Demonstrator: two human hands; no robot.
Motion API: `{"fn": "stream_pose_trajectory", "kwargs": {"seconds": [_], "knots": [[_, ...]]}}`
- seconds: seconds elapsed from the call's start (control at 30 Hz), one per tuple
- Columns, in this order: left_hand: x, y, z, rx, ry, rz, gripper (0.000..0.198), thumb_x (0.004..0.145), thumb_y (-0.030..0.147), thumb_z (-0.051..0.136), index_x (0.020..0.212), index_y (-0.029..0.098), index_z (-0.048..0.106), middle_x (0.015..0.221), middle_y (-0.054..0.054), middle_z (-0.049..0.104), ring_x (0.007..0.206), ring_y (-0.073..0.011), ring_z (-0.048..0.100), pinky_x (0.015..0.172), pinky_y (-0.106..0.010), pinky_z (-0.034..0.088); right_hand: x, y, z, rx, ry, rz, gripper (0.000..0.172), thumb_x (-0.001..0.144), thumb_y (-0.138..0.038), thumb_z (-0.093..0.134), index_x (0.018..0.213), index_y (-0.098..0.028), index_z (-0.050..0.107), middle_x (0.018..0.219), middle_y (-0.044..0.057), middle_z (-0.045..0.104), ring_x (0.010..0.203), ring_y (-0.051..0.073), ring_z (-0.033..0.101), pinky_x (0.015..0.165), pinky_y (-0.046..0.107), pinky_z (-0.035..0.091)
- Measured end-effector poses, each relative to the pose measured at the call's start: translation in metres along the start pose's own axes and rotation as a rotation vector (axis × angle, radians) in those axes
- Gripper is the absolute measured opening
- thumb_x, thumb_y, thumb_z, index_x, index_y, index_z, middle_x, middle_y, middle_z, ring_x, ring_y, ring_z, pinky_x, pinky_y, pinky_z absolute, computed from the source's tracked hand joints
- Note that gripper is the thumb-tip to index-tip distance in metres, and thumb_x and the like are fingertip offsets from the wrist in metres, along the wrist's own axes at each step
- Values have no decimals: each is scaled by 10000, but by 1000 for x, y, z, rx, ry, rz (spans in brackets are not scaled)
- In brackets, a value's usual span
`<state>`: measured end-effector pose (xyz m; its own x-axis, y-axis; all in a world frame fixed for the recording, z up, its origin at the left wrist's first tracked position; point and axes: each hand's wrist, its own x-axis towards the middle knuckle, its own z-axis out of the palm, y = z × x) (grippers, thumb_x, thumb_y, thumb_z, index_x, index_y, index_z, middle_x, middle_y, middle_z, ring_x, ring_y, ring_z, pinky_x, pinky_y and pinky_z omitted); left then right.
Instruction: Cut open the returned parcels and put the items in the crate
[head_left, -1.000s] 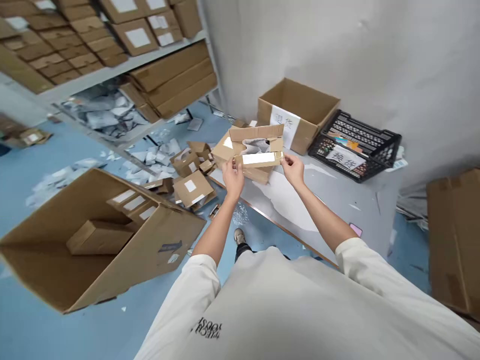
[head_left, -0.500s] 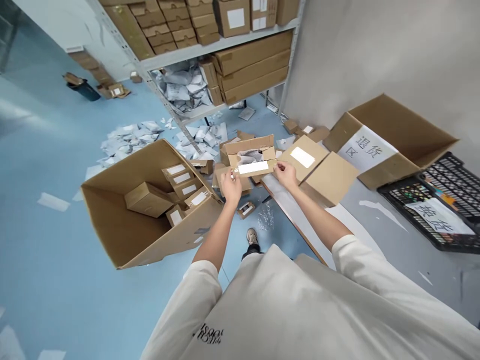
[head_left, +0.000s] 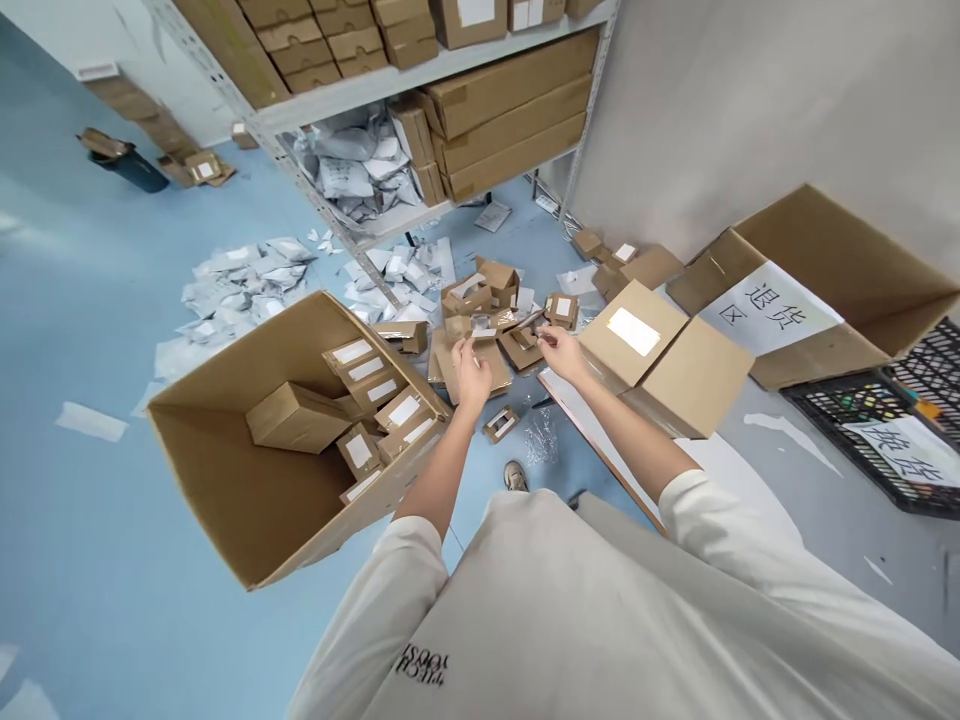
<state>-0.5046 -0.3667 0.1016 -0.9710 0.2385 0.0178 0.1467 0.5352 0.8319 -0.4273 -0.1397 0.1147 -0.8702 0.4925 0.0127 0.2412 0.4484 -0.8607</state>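
Both my hands are held out over the floor with nothing in them. My left hand (head_left: 471,368) has its fingers loosely apart above a heap of small opened cardboard boxes (head_left: 491,325). My right hand (head_left: 559,350) is stretched toward the same heap, fingers forward, beside a flat labelled box (head_left: 660,350) on the table corner. An opened small box (head_left: 480,290) with its flaps up lies on the far side of the heap. A large open carton (head_left: 225,480) stands tilted at my left and holds several small labelled boxes (head_left: 296,415).
A grey table (head_left: 750,470) runs along my right. On it are an open carton with a paper sign (head_left: 780,310) and a black plastic crate (head_left: 900,400). Metal shelving (head_left: 420,90) is stacked with boxes. Grey mailer bags (head_left: 240,280) litter the blue floor.
Both hands held the opened small box by its labelled flap before. Now they have let go and drawn apart, and the box lies on the floor heap. The view swung left.
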Motion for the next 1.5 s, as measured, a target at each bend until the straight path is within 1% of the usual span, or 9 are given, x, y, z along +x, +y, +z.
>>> {"fn": "stream_pose_trajectory", "kwargs": {"seconds": [0.17, 0.33, 0.63, 0.73, 0.83, 1.0, 1.23, 1.43, 1.5], "knots": [[-2, 20, 34, -14, -80, 98, 572, 919, 102, 571, 1475, 221, 636, 1562, -177, 563, 1231, -281, 709, 1221, -503, 549, -10, 21, -33, 40, 69, 24, 301, 939, -270, 660, 1165, -206, 848, 1293, 119, 815, 1118, 264, 774, 1118, 461, 610], [-18, 61, 84, -36, -237, 198, 488, 947, 121, 564, 1415, 213, 671, 1516, -169, 603, 1201, -271, 714, 1209, -482, 552, -35, 45, -82, 63, 149, 75, 302, 936, -278, 651, 1156, -200, 843, 1307, 126, 810, 1089, 251, 778, 1076, 452, 630], [-79, 142, 194, -40, -567, 412, 433, 940, 113, 597, 1348, 198, 713, 1362, -156, 717, 1272, -295, 706, 1218, -483, 535, -114, 117, -204, -10, 365, 226, 278, 912, -257, 658, 1111, -204, 845, 1310, 137, 799, 1163, 276, 762, 1119, 485, 612], [-98, 161, 225, -19, -633, 464, 392, 946, 111, 605, 1308, 201, 728, 1347, -155, 731, 1330, -304, 691, 1235, -483, 525, -143, 141, -232, -23, 417, 298, 247, 896, -230, 670, 1077, -213, 837, 1292, 128, 798, 1190, 276, 753, 1138, 487, 597], [-112, 172, 248, 19, -658, 468, 382, 943, 103, 607, 1289, 208, 731, 1352, -153, 737, 1375, -307, 677, 1252, -493, 516, -168, 161, -250, -47, 444, 337, 235, 876, -201, 673, 1048, -228, 831, 1258, 113, 800, 1240, 285, 728, 1186, 505, 560], [-129, 177, 268, 80, -622, 418, 400, 907, 82, 587, 1257, 208, 733, 1341, -163, 730, 1381, -314, 673, 1267, -517, 510, -198, 186, -262, -10, 465, 390, 253, 825, -165, 646, 1002, -221, 818, 1271, 121, 773, 1256, 288, 708, 1204, 507, 542], [-148, 173, 276, 130, -486, 352, 365, 865, 117, 633, 1198, 236, 725, 1410, -176, 643, 1466, -378, 597, 1311, -594, 446, -215, 198, -259, 139, 407, 449, 321, 809, -166, 665, 1092, -234, 800, 1268, 93, 812, 1032, 245, 783, 1104, 474, 613], [-164, 179, 278, 119, -454, 318, 561, 843, 128, 669, 1400, 199, 665, 1553, -204, 598, 1549, -382, 531, 1333, -578, 404, -230, 197, -261, 145, 484, 526, 407, 842, -229, 673, 1233, -238, 791, 1375, 105, 812, 1159, 275, 787, 1132, 474, 601], [-173, 183, 280, 115, -488, 308, 637, 838, 126, 681, 1471, 186, 636, 1551, -213, 633, 1538, -395, 553, 1331, -598, 392, -241, 196, -263, 116, 528, 579, 412, 840, -269, 688, 1237, -246, 797, 1376, 96, 814, 1184, 283, 778, 1139, 479, 594]]}}
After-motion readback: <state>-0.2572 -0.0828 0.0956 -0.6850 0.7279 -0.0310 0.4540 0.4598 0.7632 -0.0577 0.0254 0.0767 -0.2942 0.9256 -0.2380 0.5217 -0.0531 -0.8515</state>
